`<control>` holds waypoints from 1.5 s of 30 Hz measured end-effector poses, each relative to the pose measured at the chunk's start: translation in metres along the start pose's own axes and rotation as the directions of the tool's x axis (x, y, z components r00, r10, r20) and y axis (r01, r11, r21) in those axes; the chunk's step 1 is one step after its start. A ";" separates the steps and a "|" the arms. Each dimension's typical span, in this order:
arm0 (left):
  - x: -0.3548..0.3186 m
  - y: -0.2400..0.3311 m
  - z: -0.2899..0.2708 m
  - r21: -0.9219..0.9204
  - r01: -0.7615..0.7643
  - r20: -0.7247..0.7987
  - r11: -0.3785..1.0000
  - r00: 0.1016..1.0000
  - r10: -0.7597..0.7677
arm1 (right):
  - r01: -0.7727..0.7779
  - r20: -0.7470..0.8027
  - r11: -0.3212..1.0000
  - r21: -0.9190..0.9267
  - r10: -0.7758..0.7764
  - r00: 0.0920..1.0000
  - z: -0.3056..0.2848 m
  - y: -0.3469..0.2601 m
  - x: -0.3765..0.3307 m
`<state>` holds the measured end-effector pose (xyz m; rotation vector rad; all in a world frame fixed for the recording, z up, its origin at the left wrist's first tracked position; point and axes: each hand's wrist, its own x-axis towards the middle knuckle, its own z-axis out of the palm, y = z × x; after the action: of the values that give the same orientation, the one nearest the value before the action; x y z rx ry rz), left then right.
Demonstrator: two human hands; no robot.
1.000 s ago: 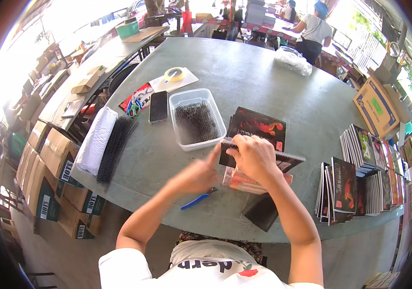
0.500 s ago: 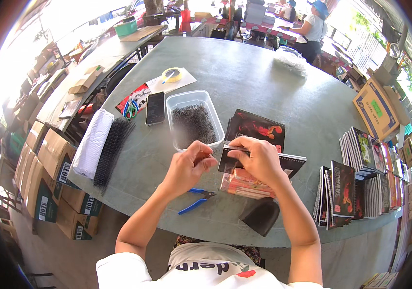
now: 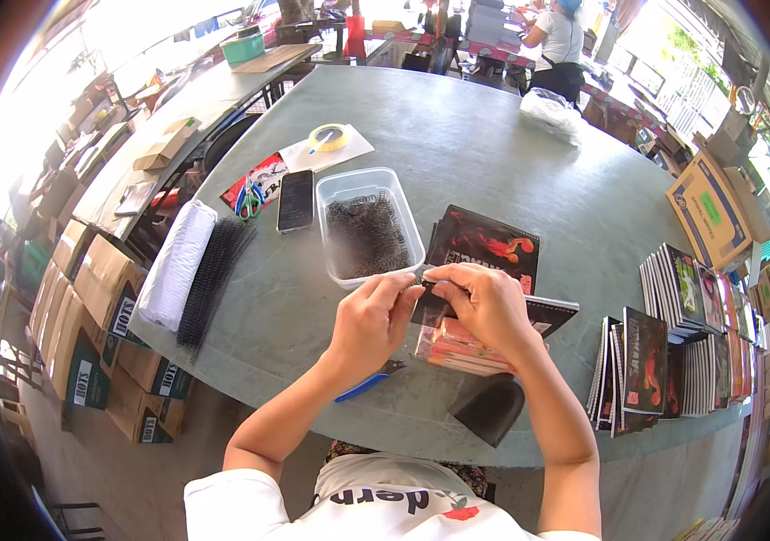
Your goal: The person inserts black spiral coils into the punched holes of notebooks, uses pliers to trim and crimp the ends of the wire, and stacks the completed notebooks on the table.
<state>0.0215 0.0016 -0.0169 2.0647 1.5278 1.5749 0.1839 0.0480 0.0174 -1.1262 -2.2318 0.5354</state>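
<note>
Gripping side: your right hand [image 3: 490,304] pinches the notebook [image 3: 553,315] near its left end, above the orange stack [image 3: 459,349].
Left hand [image 3: 369,317]: thumb and fingertips drawn close at that same end; I can't tell whether they pinch anything.
Coils [image 3: 367,234]: loose in the tub [image 3: 358,183], just beyond your left hand.
Spine: I'd brace the notebook firmly and use small, light finger movements, so no wire bends.
</note>
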 end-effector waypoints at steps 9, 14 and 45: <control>0.009 -0.006 0.000 0.032 -0.103 0.007 0.994 0.995 0.103 | 0.135 -0.010 0.988 -0.074 -0.137 0.991 0.000 -0.002 -0.002; 0.024 -0.034 -0.035 -0.019 0.414 0.605 0.910 0.730 -0.319 | 0.148 -0.049 0.978 -0.149 -0.156 0.987 0.002 0.003 -0.006; 0.040 -0.029 -0.020 0.023 0.175 0.622 0.984 0.769 -0.151 | 0.033 -0.095 0.994 -0.107 -0.043 0.995 0.000 -0.002 -0.006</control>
<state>-0.0143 0.0370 -0.0003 2.0588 1.3490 0.7203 0.1851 0.0419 0.0165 -1.1347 -2.2139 0.3435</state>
